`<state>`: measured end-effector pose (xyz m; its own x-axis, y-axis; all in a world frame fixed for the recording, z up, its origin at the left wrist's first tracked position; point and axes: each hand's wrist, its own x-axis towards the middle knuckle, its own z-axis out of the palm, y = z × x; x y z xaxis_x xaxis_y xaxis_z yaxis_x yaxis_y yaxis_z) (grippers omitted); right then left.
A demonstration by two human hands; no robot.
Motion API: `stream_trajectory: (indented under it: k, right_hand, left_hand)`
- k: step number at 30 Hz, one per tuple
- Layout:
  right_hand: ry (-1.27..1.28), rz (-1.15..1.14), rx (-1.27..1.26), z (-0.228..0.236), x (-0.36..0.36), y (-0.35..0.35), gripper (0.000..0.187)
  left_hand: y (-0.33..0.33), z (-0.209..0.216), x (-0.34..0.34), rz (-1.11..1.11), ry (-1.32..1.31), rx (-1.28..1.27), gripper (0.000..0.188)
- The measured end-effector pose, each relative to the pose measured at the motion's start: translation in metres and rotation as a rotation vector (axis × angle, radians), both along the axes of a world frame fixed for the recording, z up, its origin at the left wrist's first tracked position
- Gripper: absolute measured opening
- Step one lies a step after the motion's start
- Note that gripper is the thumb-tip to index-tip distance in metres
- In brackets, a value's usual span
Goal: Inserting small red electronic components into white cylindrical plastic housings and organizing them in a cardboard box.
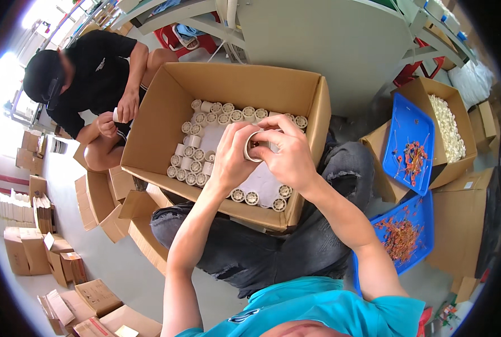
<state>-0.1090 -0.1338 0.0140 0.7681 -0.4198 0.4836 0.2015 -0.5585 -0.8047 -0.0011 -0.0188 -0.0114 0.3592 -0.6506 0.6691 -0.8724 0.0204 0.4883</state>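
My left hand point(233, 157) is wrapped round a short white plastic cylinder point(247, 147), held above the box with its open end toward my right. My right hand point(288, 153) is closed, thumb and fingertips together at the cylinder's mouth. Something small and dark reddish shows inside, but the fingers mostly hide what they pinch. Below both hands stands a large open cardboard box point(236, 81). Many similar white cylinders with spoked ends point(191, 151) stand or lie in it on a pale sheet point(261, 178).
Blue trays point(393, 147) with red-orange wired parts point(401, 240) lie at my right, beside a carton of cream-coloured pieces point(447, 132). At far left a seated person point(96, 84) handles a small white part. Empty-looking cartons point(101, 196) and a grey panel point(323, 45) surround the box.
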Motion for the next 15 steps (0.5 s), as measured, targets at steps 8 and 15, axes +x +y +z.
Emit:
stream_trajectory:
  k: [8,15]
  right_hand:
    - [0.058,0.041,0.061,-0.0021,-0.0048,-0.0042,0.017]
    - [0.055,0.026,0.087,-0.0089,-0.0031,-0.0059,0.014]
  left_hand:
    - [-0.0039,-0.0019,-0.0019,-0.027,0.015,0.024,0.056]
    - [-0.0059,-0.0008,-0.0043,-0.032,0.003,0.021,0.056]
